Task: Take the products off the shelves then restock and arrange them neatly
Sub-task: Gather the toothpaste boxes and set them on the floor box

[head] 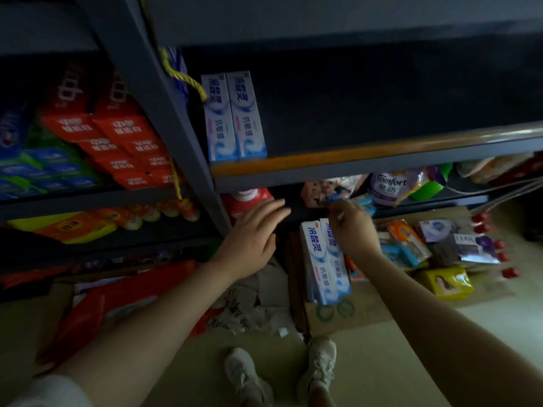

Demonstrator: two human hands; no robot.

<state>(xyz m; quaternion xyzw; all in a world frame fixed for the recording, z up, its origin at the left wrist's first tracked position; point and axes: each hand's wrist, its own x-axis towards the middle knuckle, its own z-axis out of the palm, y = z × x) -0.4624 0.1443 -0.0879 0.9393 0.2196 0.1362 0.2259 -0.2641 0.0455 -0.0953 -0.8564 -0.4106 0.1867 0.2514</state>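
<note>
Two white-and-blue toothpaste boxes (235, 116) stand side by side at the left end of a dark, mostly bare shelf (352, 154). My right hand (352, 227) grips two more of the same toothpaste boxes (320, 262) by their top ends, below the shelf's front edge. My left hand (255, 233) hovers with fingers relaxed and holds nothing, just left of those boxes and in front of the lower shelf.
Red and green boxes (117, 151) fill the left shelving bay. A Comfort pouch (390, 186) and other packs lie on the lower shelf. Loose products (440, 248) sit on flattened cardboard (346, 312) on the floor at right. My feet (282, 374) stand below.
</note>
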